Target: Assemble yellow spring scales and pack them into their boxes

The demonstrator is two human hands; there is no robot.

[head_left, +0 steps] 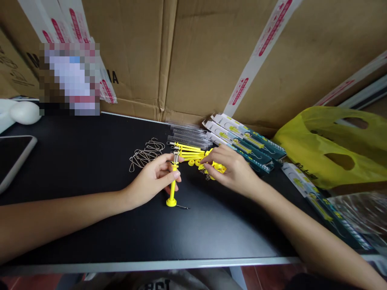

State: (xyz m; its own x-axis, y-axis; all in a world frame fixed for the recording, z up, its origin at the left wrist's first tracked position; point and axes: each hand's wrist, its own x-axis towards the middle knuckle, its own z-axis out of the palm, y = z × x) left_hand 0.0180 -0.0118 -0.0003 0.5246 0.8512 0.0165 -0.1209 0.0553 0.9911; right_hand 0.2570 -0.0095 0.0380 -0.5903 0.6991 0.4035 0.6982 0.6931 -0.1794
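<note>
My left hand (154, 181) is closed round a yellow plastic rod (173, 189) with a round foot and a metal tip, held upright on the black table (90, 161). My right hand (231, 167) reaches into a heap of small yellow parts (216, 167), its fingers pinched together over them; what they hold is too small to make out. More yellow rods (189, 152) lie flat just behind, between the two hands. A thin metal pin (183, 207) lies by the rod's foot.
Bent wire clips (146, 155) lie left of the rods, clear tubes (190, 135) behind them. Printed packets (242, 141) are fanned out at the back right, beside a yellow plastic bag (335, 149). Cardboard boxes (211, 56) wall the back. A phone (13, 157) lies at the left edge.
</note>
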